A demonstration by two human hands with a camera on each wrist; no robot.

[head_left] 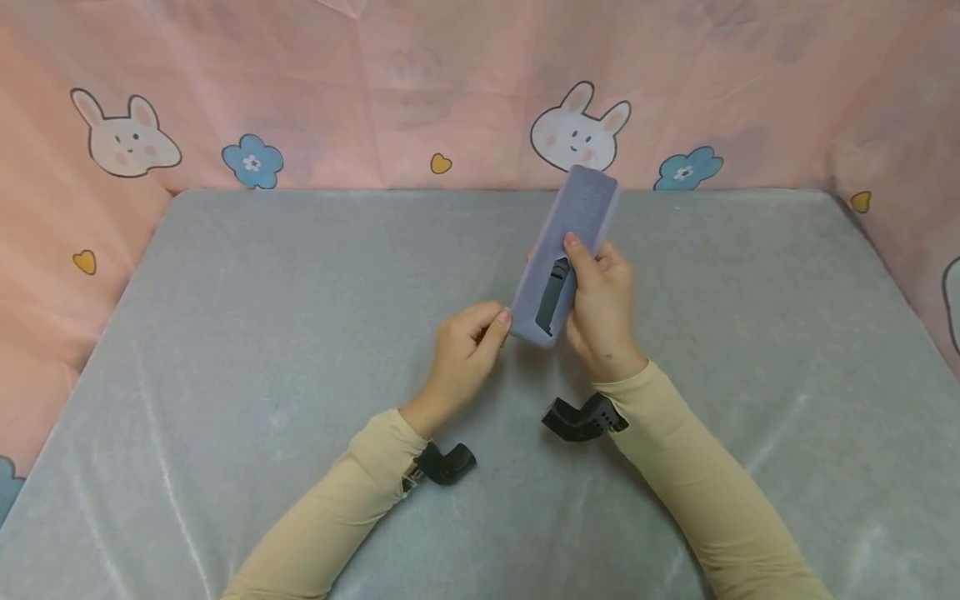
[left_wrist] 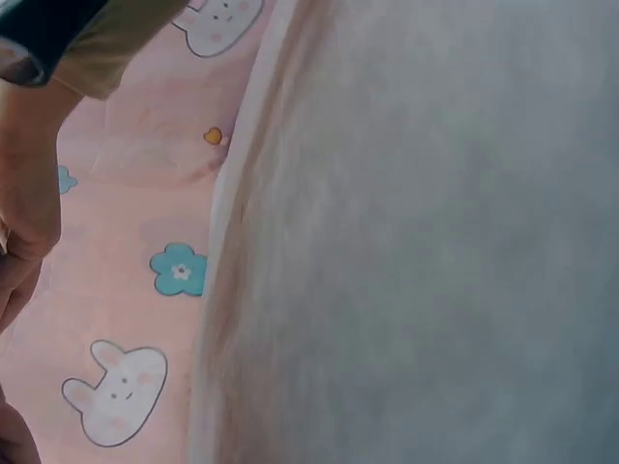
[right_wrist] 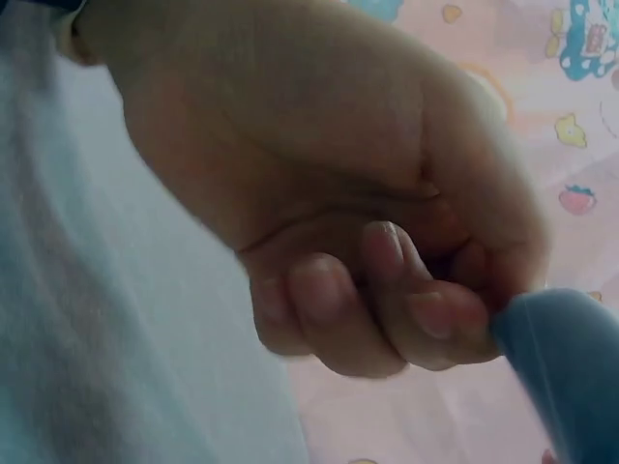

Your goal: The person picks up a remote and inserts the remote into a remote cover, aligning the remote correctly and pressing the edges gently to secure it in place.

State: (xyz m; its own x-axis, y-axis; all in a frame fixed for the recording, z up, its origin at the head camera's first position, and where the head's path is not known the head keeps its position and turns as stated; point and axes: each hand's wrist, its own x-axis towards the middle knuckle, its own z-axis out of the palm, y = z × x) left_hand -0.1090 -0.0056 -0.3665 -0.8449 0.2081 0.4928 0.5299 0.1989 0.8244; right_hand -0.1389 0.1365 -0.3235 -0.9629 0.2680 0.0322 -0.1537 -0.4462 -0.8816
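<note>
A long, flat lavender case (head_left: 587, 196) with rounded corners is held tilted over the table. A narrow dark grey strip (head_left: 552, 296) is set into its face, and faint marks that I cannot read show near its upper end. My right hand (head_left: 603, 308) grips the case from the right, thumb lying on its face. At the lower left corner, my left hand (head_left: 465, 354) pinches the edge between thumb and finger. The right wrist view shows curled fingers (right_wrist: 334, 309) at one corner of the case (right_wrist: 571, 367). Part of a hand (left_wrist: 29, 184) appears at the left wrist view's edge.
A grey cloth covers the table (head_left: 300, 267). Pink curtains (head_left: 360, 100) printed with rabbits, flowers and hearts hang behind it and along both sides. Black wrist devices (head_left: 447, 463) are strapped below both hands, over beige sleeves (head_left: 337, 492).
</note>
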